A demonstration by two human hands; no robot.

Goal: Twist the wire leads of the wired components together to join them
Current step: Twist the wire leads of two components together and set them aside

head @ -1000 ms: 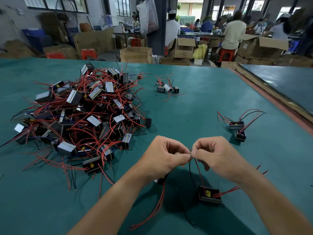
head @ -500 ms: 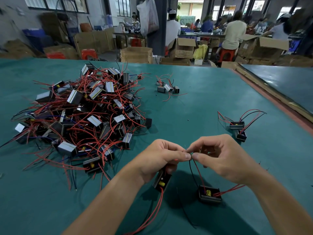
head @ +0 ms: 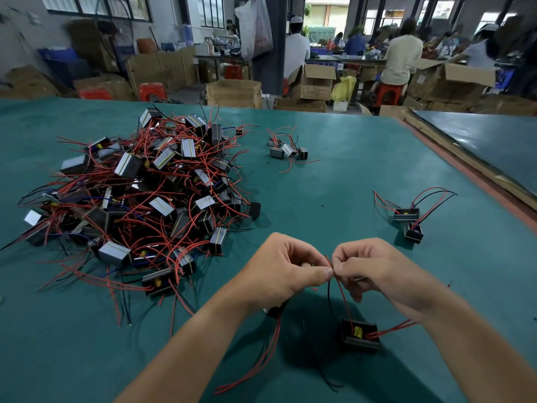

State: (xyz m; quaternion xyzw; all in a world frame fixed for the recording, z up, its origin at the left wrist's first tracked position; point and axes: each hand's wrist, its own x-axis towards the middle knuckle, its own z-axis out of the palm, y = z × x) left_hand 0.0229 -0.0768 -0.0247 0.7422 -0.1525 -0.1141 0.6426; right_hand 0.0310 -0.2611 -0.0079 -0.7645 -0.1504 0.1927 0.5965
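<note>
Both hands meet above the near edge of the green table (head: 334, 181). Left hand (head: 279, 271): fingers (head: 321, 273) curled tight, thumb tip pinched shut on the wire leads (head: 331, 264). Right hand (head: 374, 271): fingers (head: 341, 264) also closed, pinching the same leads right against the left thumb tip; the two hands touch at the pinch.

Leads: thin, one red, one black. A short red end sticks up just above the pinch. Below it both strands hang down to a small black box-shaped component (head: 360, 334) with a yellow spot in its open top, lying on the table below the right fingers. More red leads run from it to the right, under the right wrist.

A second dark component (head: 274, 309) sits under the left palm, mostly hidden; long red leads (head: 255, 365) trail from it toward the viewer.

Large tangled pile of like components (head: 139, 199) well left of the left fingers. Two joined ones (head: 408, 219) lie beyond the right fingers, to the right.
</note>
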